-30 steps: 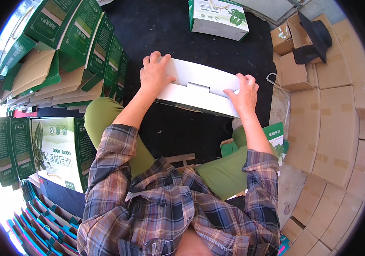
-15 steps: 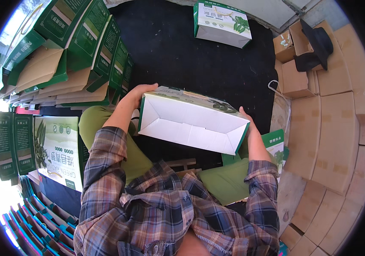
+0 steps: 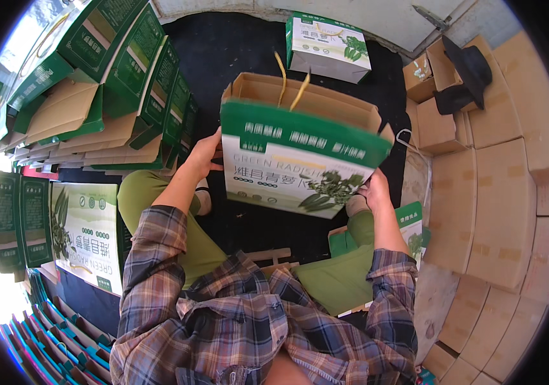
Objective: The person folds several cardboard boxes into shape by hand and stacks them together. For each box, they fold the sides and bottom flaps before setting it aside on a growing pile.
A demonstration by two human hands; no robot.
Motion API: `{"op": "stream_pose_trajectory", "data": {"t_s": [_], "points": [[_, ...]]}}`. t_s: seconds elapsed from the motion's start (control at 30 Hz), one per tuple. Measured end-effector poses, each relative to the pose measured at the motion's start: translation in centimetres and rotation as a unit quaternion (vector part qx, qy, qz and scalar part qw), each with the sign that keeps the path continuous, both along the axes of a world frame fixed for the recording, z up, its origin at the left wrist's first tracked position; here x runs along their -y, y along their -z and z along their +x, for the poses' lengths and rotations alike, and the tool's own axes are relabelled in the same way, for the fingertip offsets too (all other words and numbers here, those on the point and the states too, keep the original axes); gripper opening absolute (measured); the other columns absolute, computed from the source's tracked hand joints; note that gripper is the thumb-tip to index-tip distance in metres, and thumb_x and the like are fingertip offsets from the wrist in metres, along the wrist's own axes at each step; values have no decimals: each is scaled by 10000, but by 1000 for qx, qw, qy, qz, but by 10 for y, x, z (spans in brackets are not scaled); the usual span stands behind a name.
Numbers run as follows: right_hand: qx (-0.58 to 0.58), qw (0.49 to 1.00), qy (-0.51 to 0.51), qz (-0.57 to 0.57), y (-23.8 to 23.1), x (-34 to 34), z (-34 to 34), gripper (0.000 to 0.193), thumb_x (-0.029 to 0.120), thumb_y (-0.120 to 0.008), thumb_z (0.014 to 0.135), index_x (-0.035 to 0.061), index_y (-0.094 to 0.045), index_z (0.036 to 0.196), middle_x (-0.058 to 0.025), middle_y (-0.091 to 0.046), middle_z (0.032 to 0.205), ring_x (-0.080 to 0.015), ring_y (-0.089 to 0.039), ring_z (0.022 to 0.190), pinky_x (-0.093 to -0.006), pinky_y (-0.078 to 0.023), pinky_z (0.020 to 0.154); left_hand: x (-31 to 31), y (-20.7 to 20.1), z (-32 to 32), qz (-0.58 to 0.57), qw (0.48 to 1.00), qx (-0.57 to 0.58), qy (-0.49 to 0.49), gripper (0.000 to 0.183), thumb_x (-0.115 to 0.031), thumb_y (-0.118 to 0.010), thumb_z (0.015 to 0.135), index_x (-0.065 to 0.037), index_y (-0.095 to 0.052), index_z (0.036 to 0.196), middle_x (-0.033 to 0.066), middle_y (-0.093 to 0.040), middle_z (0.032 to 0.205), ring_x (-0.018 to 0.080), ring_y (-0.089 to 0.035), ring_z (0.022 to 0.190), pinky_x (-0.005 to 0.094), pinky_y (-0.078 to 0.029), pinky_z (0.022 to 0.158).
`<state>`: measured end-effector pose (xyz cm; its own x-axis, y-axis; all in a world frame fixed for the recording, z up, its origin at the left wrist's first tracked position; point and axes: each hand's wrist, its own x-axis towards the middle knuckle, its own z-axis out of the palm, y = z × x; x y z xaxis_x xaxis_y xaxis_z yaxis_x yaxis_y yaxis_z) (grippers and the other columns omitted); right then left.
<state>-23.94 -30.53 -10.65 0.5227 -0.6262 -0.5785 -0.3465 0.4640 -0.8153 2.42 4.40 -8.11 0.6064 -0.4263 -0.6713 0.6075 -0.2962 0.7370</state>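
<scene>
Carton (image 3: 294, 157), open-topped, green and white, tilted over the black mat (image 3: 223, 42), with left hand (image 3: 205, 155) grasping its left side and right hand (image 3: 376, 190) its lower right edge. Present step, as judged here: righting the carton; the next move seems to call for an even two-handed grip that levels its base.

A black sheet (image 3: 223, 48) lay spread out in front of you. On its far end rested a white-and-green carton (image 3: 330, 43), its printed face up and its plain white base (image 3: 328, 66) turned toward you.
</scene>
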Motion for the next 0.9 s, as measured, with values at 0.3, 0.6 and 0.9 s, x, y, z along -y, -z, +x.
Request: {"op": "stream_pose_trajectory", "data": {"t_s": [0.3, 0.6, 0.9], "points": [[-37, 994, -62, 76, 78, 19, -30, 257, 249, -504, 932, 73, -645, 1053, -43, -653, 858, -154, -598, 626, -308, -522, 566, 6, 35, -3, 91, 995, 38, -2, 314, -320, -512, 953, -54, -621, 1079, 25, -641, 920, 144, -607, 819, 292, -499, 687], [-115, 980, -138, -85, -5, -15, 14, 443, 371, -451, 965, 115, -495, 1325, -59, -653, 1045, -180, -623, 833, -354, -527, 700, 2, 32, 22, 137, 902, 410, 24, 437, -285, -621, 876, -29, -579, 1226, 157, -587, 1126, 310, -571, 1040, 375, -449, 917], [46, 972, -150, -176, -48, -35, 31, 652, 310, -680, 874, 61, -404, 1410, -118, -568, 1271, -196, -538, 1160, -306, -424, 962, 73, -43, -6, 204, 641, 728, 133, 655, -276, -744, 748, -138, -481, 1331, 90, -556, 1154, 284, -524, 1064, 407, -446, 871]]}}
